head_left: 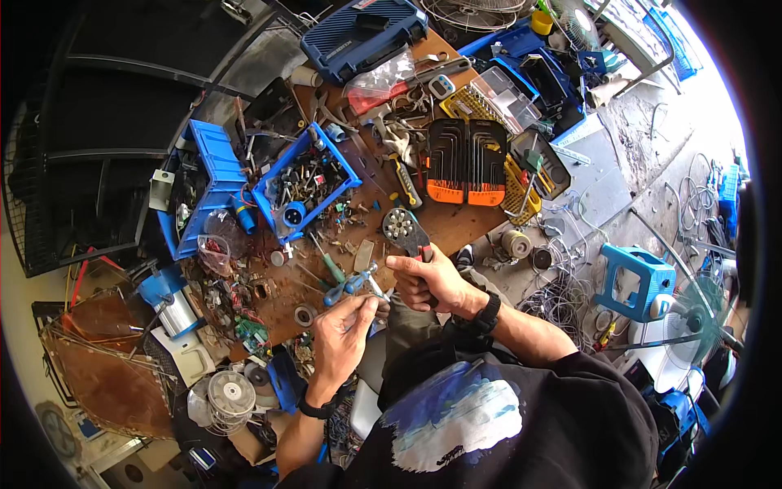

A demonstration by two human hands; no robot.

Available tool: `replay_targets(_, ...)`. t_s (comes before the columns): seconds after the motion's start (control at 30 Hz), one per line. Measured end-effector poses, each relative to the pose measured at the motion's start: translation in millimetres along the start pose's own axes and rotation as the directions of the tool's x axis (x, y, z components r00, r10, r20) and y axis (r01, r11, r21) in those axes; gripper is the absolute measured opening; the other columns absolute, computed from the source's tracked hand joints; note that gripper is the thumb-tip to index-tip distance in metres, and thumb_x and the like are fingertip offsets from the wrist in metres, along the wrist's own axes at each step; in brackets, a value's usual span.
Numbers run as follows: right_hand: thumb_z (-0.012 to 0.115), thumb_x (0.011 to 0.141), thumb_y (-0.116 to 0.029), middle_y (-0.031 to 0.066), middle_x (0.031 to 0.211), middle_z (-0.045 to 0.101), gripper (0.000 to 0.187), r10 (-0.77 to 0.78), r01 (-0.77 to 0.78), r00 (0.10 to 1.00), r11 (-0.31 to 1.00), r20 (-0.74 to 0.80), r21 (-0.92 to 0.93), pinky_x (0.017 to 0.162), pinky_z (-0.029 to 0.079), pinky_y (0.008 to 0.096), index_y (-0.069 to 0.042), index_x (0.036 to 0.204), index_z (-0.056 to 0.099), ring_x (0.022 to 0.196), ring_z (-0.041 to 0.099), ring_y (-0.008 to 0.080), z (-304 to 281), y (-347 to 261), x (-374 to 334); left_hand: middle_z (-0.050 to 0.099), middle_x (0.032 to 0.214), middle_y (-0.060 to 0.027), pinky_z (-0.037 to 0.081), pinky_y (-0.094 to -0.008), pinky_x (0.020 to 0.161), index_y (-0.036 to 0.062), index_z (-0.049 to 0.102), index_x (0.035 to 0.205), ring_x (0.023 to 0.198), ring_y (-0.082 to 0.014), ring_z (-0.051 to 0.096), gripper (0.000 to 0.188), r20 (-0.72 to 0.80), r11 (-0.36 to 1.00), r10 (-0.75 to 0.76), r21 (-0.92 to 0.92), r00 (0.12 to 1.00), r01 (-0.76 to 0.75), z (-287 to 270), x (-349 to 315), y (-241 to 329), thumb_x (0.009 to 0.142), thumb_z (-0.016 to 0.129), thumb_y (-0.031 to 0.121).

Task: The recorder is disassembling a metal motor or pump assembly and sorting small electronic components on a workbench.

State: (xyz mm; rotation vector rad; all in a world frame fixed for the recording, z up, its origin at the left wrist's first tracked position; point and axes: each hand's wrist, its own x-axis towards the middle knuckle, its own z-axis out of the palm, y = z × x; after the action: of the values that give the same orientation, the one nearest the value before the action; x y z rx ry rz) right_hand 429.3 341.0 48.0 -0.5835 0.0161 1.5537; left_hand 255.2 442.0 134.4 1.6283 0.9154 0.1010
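Observation:
My right hand is closed around the red-and-black handle of a hand tool with a round, several-holed head. The tool's head points away from me over the table's front edge. Just left of it, my left hand is closed in a pinch, thumb against fingers, around a small slim silvery piece whose kind I cannot make out. The two hands are close together. Beyond my left fingers lie blue-handled tools and a green-handled screwdriver on the brown table.
An orange-and-black hex key set stands open on the table. Left of it is a blue bin of small parts. A dark blue tool case lies at the back. Tangled cables and a blue stool are on the right-hand floor.

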Motion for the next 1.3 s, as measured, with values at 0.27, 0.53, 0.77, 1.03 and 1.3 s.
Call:
replay_targets(0.27, 0.067, 0.108, -0.026, 0.0012, 0.063, 0.046, 0.037, 0.025, -0.027, 0.999, 0.998, 0.040, 0.053, 0.055, 0.050, 0.0377, -0.008, 0.078, 0.054, 0.054, 0.048, 0.0160, -4.6, 2.8, 1.6, 0.078, 0.103, -0.0083, 0.059, -0.0278, 0.086, -0.0072, 0.076, 0.113, 0.094, -0.0134, 0.075, 0.022, -0.001, 0.999, -0.017, 0.032, 1.000, 0.017, -2.0, 0.1, -3.9, 0.109, 0.065, 0.012)
replay_targets(0.53, 0.066, 0.108, -0.021, 0.0138, 0.103, 0.074, 0.022, -0.072, 0.028, 0.929, 0.992, 0.363, 0.124, 0.093, 0.059, 0.0430, 0.000, 0.116, 0.067, 0.106, 0.074, 0.0318, -19.7, 4.0, 5.6, 0.074, 0.109, -0.0090, 0.059, -0.0300, 0.092, -0.0107, 0.072, 0.114, 0.099, -0.0152, 0.073, 0.019, 0.003, 0.998, 0.065, -0.015, 0.998, -0.065, -8.2, -0.5, -8.4, 0.109, 0.061, 0.004)
replay_targets(0.77, 0.063, 0.110, -0.024, 0.0110, 0.104, 0.073, 0.024, -0.027, 0.004, 0.925, 0.998, 0.379, 0.062, 0.093, 0.058, 0.0432, -0.001, 0.116, 0.067, 0.106, 0.073, 0.0289, -19.2, 3.4, 6.1, 0.076, 0.104, -0.0079, 0.059, -0.0277, 0.088, -0.0079, 0.075, 0.115, 0.095, -0.0130, 0.073, 0.020, -0.004, 0.997, 0.048, -0.059, 0.999, -0.048, -7.6, -3.7, -15.8, 0.109, 0.064, 0.008)
replay_targets(1.03, 0.064, 0.108, -0.028, 0.0104, 0.098, 0.067, 0.026, 0.028, -0.057, 0.949, 0.995, 0.315, 0.082, 0.101, 0.054, 0.0509, -0.002, 0.108, 0.065, 0.100, 0.070, 0.0304, -21.3, 10.2, 4.4, 0.075, 0.105, -0.0099, 0.062, -0.0297, 0.085, -0.0090, 0.075, 0.113, 0.093, -0.0168, 0.076, 0.019, -0.010, 0.995, 0.052, -0.089, 0.999, -0.053, -4.7, -2.6, -16.8, 0.109, 0.064, 0.006)
replay_targets(1.3, 0.064, 0.108, -0.026, 0.0096, 0.087, 0.063, 0.024, 0.048, -0.085, 0.964, 0.988, 0.262, 0.132, 0.097, 0.053, 0.0570, -0.002, 0.105, 0.065, 0.094, 0.069, 0.0322, -23.0, 13.0, 3.3, 0.075, 0.102, -0.0091, 0.061, -0.0290, 0.084, -0.0083, 0.075, 0.110, 0.090, -0.0164, 0.075, 0.019, -0.022, 0.993, -0.001, -0.117, 1.000, -0.002, 0.1, -5.2, -19.8, 0.108, 0.064, 0.007)
